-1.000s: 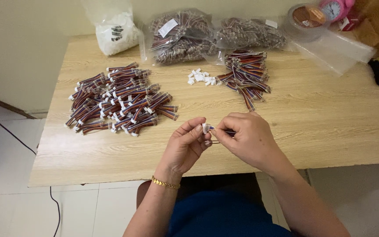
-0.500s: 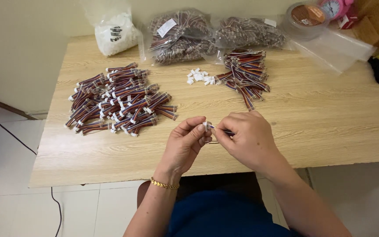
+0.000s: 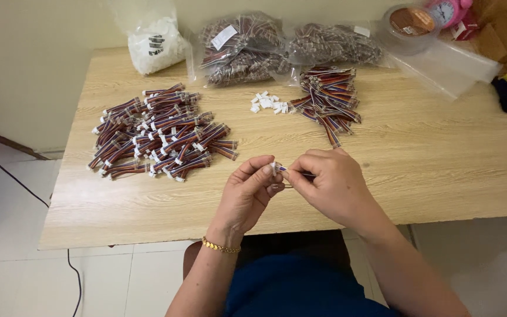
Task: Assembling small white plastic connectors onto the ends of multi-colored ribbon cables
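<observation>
— Holding what, exactly, in the head view?

— A small white plug pinched in my left hand, and a short bundle of wires gripped in my right hand. Both sets of fingers are clenched on their pieces, meeting just above the near edge of the wooden table.

— Which step is that?

— I judge I'm seating the wire ends into the plug. How far in they sit I cannot tell; my fingers cover the joint.

— And what does the next move call for?

— A straight, gentle push, I think, with the plug kept square so nothing bends.

— What lies around you?

— A big heap of plugged wires to my left, bare wire bundles and loose white plugs ahead, and sealed bags at the far edge.
</observation>
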